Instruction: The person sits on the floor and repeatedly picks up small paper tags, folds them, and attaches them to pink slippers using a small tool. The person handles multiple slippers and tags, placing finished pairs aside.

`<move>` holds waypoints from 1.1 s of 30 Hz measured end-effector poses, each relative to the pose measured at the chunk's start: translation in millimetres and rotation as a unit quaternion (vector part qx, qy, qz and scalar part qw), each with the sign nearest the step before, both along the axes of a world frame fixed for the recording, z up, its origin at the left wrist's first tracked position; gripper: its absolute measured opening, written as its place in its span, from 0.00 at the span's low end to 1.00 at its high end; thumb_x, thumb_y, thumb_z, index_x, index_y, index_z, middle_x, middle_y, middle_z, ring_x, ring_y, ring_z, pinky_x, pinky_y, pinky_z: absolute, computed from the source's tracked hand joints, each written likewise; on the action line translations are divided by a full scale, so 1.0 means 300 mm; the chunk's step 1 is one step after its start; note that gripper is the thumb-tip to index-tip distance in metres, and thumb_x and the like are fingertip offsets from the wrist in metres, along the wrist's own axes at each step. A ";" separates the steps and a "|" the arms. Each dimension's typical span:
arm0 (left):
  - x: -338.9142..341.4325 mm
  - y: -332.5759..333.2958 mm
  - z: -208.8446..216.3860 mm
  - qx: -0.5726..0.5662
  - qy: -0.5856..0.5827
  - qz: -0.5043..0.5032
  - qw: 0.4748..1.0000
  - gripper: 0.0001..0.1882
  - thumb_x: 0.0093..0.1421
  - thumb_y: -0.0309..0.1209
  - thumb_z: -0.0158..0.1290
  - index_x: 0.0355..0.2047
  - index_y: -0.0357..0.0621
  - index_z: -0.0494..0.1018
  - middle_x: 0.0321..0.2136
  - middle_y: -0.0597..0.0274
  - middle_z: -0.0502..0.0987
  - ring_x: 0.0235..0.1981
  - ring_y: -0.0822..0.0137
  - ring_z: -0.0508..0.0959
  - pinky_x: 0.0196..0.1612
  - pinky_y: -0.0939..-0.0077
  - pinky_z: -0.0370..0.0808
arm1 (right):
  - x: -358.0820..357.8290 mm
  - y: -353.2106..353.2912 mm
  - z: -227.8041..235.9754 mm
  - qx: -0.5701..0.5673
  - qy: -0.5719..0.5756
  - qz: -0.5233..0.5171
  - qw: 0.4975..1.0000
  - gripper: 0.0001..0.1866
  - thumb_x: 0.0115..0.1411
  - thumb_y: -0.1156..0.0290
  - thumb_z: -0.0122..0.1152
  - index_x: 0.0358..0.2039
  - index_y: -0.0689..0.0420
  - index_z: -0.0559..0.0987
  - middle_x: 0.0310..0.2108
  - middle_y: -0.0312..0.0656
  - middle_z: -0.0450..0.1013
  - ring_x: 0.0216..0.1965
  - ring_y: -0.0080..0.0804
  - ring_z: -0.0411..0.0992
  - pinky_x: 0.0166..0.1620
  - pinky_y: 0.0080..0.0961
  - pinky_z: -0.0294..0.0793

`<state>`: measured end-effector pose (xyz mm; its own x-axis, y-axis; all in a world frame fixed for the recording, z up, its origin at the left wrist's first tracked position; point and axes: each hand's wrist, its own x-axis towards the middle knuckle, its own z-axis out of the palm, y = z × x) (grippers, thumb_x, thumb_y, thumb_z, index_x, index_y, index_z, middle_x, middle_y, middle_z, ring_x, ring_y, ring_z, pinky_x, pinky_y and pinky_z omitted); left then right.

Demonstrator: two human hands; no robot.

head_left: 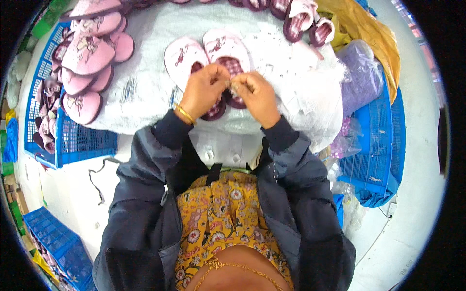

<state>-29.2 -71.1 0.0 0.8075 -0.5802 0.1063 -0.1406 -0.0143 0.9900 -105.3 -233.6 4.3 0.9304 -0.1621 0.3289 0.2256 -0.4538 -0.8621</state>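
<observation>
A pair of pale pink slippers with dark printed motifs and maroon checked insides lies side by side on the white-covered work surface, toes pointing away from me; the left slipper and the right slipper are both partly hidden by my hands. My left hand, with a gold bangle at the wrist, hovers over the heel ends with thumb and fingers pinched. Close beside it, my right hand is pinched too, its fingertips almost meeting the left ones. Whatever sits between the fingertips is too small to name.
Pink slippers pile up at the left, above a blue plastic basket. More maroon-soled slippers lie along the far edge. Blue baskets stand at the right, beside a lilac plastic bag and yellow-brown sheeting.
</observation>
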 end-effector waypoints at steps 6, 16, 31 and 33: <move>0.002 0.009 0.010 0.023 -0.009 0.021 0.999 0.02 0.59 0.22 0.54 0.33 0.38 0.73 0.24 0.67 0.74 0.26 0.79 0.71 0.30 0.80 0.70 | 0.025 -0.015 0.014 -0.051 -0.021 0.020 0.998 0.04 0.54 0.74 0.64 0.29 0.60 0.79 0.25 0.43 0.71 0.29 0.39 0.71 0.33 0.32 0.69; -0.033 0.068 0.082 0.000 -0.278 0.204 0.939 0.08 0.60 0.25 0.57 0.40 0.40 0.75 0.36 0.58 0.78 0.29 0.66 0.78 0.30 0.77 0.74 | 0.049 0.028 0.144 -0.152 -0.061 -0.023 0.986 0.16 0.51 0.62 0.69 0.38 0.53 0.78 0.28 0.43 0.75 0.30 0.43 0.74 0.33 0.35 0.72; 0.066 0.242 -0.138 -0.097 -0.196 0.398 0.891 0.08 0.62 0.22 0.53 0.42 0.38 0.73 0.43 0.60 0.70 0.25 0.76 0.72 0.27 0.83 0.72 | 0.212 0.112 0.092 -0.216 -0.104 -0.048 0.970 0.11 0.51 0.71 0.63 0.37 0.57 0.79 0.28 0.50 0.77 0.28 0.45 0.77 0.32 0.36 0.74; 0.070 0.236 -0.149 -0.093 -0.202 0.399 0.890 0.08 0.61 0.21 0.53 0.42 0.38 0.72 0.43 0.60 0.69 0.26 0.75 0.73 0.28 0.83 0.73 | 0.198 0.077 0.194 -0.171 -0.022 -0.030 0.985 0.11 0.51 0.71 0.63 0.36 0.58 0.79 0.25 0.50 0.76 0.25 0.43 0.75 0.30 0.33 0.73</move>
